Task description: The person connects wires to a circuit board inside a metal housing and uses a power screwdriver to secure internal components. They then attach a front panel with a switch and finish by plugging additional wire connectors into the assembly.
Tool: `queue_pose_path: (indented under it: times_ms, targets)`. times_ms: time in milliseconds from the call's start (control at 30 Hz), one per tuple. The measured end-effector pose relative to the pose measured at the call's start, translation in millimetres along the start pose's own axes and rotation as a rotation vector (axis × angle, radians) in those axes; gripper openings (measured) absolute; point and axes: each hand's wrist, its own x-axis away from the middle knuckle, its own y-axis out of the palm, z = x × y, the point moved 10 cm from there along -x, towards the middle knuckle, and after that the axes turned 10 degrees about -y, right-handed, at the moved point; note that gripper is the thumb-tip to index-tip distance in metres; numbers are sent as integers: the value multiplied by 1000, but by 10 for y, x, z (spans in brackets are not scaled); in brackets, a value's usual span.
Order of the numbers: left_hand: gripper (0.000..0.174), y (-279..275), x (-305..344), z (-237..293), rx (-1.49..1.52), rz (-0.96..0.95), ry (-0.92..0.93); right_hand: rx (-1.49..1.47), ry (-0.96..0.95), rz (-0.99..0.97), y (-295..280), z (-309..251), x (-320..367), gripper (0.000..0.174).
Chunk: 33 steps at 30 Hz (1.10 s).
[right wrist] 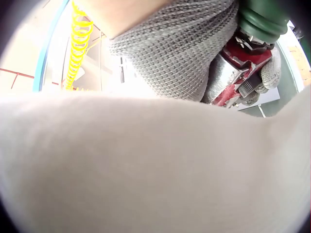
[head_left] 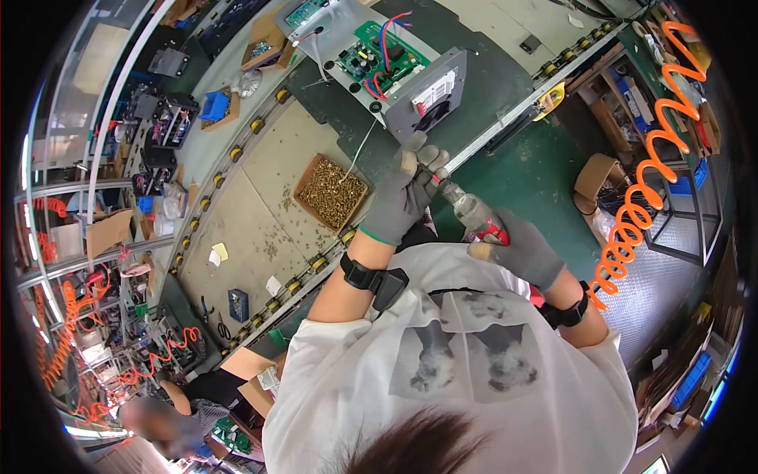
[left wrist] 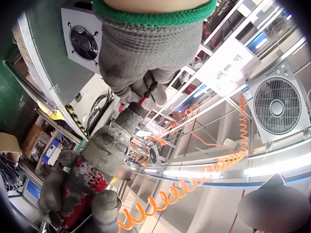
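The right hand (head_left: 525, 249), in a grey glove, grips a worn power screwdriver (head_left: 472, 212) with a grey-wrapped nose and red on its body. In the right wrist view, red and bare-metal parts of the screwdriver (right wrist: 233, 73) show beside the gloved palm; a pale sleeve covers much of that view. My left hand (head_left: 399, 201), gloved in grey with a green cuff, pinches a thin dark bit with a red band (left wrist: 143, 100) at the screwdriver's nose. Just beyond the left fingertips stands a metal-cased unit (head_left: 430, 93) with a fan and an exposed green circuit board (head_left: 367, 51).
A cardboard box of brass-coloured screws (head_left: 298, 192) sits left of the left hand, loose screws scattered beside it. Roller rails (head_left: 316, 268) edge the bench. An orange coiled hose (head_left: 632, 217) hangs at the right. Another person (head_left: 162, 423) is at lower left.
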Motion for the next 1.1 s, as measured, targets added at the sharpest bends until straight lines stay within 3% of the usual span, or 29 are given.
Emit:
queue_pose_path:
  times_ms: [200, 300, 367, 467, 567, 633, 667, 700, 767, 800, 867, 900, 967, 1100]
  targets:
    - [44, 27, 2, 10, -83, 63, 21, 79, 36, 1, -9, 68, 38, 57]
    - [47, 137, 44, 51, -181, 43, 39, -107, -41, 22, 9, 48, 36, 56]
    - [49, 188, 58, 72, -255, 24, 53, -330, 55, -49, 86, 52, 72, 55]
    - [51, 174, 50, 83, -293, 35, 39, -318, 68, -52, 89, 51, 61, 54]
    - [47, 152, 28, 134, -315, 54, -11, -406, 129, -77, 138, 135, 51, 53]
    - [50, 43, -8, 191, -480, 93, -142, -418, 87, -39, 26, -20, -9, 52]
    - [50, -26, 13, 451, -778, 324, -36, -419, 52, -10, -55, -77, -48, 51]
    - [50, -4, -48, 510, -787, 317, -50, -431, 57, 3, -30, 53, -122, 51]
    - [48, 453, -14, 1126, -1782, 690, 647, -214, -64, 186, -182, 295, -354, 50]
    - [48, 467, -132, 1170, -1786, 679, 647, -233, 27, 128, -184, 275, -417, 53]
    - [47, 723, -348, 1106, -2182, 619, 838, -199, 26, 134, -231, 259, -565, 56]
    - [47, 687, -442, 1108, -2184, 616, 838, -164, 25, 129, -237, 247, -616, 60]
    - [44, 416, -670, 1076, -2163, 580, 644, -130, 48, 125, -262, 168, -670, 62]
    - [40, 336, -696, 1080, -2153, 560, 666, -100, 70, 124, -257, 232, -798, 66]
